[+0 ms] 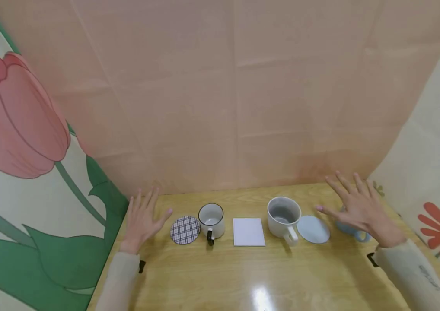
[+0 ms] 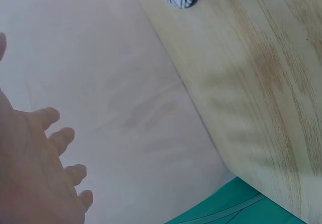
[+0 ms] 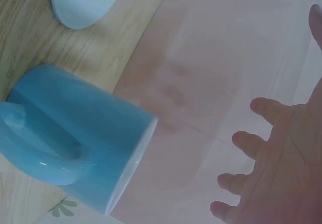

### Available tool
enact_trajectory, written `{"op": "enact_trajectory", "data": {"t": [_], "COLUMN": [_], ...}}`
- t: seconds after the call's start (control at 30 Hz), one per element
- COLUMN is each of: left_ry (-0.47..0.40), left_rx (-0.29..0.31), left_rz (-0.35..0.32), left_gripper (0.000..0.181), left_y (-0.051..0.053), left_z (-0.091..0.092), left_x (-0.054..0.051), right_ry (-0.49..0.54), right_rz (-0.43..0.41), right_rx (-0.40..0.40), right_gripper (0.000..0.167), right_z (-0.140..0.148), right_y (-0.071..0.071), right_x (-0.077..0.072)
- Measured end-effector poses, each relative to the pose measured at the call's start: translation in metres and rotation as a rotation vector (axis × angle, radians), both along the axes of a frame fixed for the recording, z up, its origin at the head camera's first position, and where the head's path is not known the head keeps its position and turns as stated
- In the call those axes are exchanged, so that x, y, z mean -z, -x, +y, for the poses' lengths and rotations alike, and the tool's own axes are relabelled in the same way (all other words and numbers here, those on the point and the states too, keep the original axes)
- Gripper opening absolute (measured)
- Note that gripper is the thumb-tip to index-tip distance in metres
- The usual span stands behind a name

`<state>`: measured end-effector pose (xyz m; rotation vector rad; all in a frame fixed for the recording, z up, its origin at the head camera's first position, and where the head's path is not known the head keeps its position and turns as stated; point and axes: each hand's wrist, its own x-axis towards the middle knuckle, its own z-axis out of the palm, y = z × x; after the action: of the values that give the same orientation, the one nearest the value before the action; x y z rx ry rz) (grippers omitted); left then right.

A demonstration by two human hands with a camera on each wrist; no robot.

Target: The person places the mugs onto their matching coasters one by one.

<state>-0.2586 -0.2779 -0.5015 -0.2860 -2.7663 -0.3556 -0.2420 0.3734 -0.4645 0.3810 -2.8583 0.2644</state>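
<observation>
In the head view my left hand (image 1: 141, 222) hovers with spread fingers at the left of the table, nearest to a round plaid coaster (image 1: 185, 230). Beside that coaster stands a white mug with a black rim and handle (image 1: 214, 229). My right hand (image 1: 358, 209), fingers also spread and holding nothing, is raised over a blue mug (image 1: 346, 228) and hides most of it. The right wrist view shows the blue mug (image 3: 90, 128) with its handle, apart from the fingers. Left of it lies a pale blue round coaster (image 1: 313, 229), next to a larger white mug (image 1: 278, 228).
A white square coaster (image 1: 249, 232) lies between the two white mugs. All of them form a row on the wooden table (image 1: 204, 276). Behind hangs a pink cloth (image 1: 235, 108), with flower-patterned cloths at both sides.
</observation>
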Motion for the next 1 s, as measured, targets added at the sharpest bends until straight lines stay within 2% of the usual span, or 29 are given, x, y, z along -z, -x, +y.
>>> {"op": "enact_trajectory", "data": {"t": [0.2, 0.47, 0.67, 0.77, 1.0], "left_ry": [-0.013, -0.045, -0.073, -0.081, -0.136], "left_rx": [0.013, 0.025, 0.044, 0.043, 0.058], "left_rz": [-0.009, -0.039, -0.037, -0.049, -0.128], "left_gripper": [0.095, 0.093, 0.091, 0.091, 0.092], "left_y": [-0.002, -0.013, -0.019, -0.020, -0.022], "left_z": [0.001, 0.003, 0.006, 0.006, 0.005], "left_x": [0.000, 0.000, 0.003, 0.003, 0.004], "right_ry": [0.016, 0.045, 0.084, 0.129, 0.264], "right_rz": [0.007, 0.039, 0.074, 0.093, 0.085], "right_rx": [-0.011, -0.045, -0.075, -0.109, -0.194], "right_gripper": [0.102, 0.099, 0.100, 0.097, 0.091], "right_z": [-0.005, -0.019, -0.029, -0.034, -0.046], "right_y": [-0.005, -0.015, -0.021, -0.022, -0.025], "right_x": [-0.006, -0.013, -0.016, -0.017, -0.022]}}
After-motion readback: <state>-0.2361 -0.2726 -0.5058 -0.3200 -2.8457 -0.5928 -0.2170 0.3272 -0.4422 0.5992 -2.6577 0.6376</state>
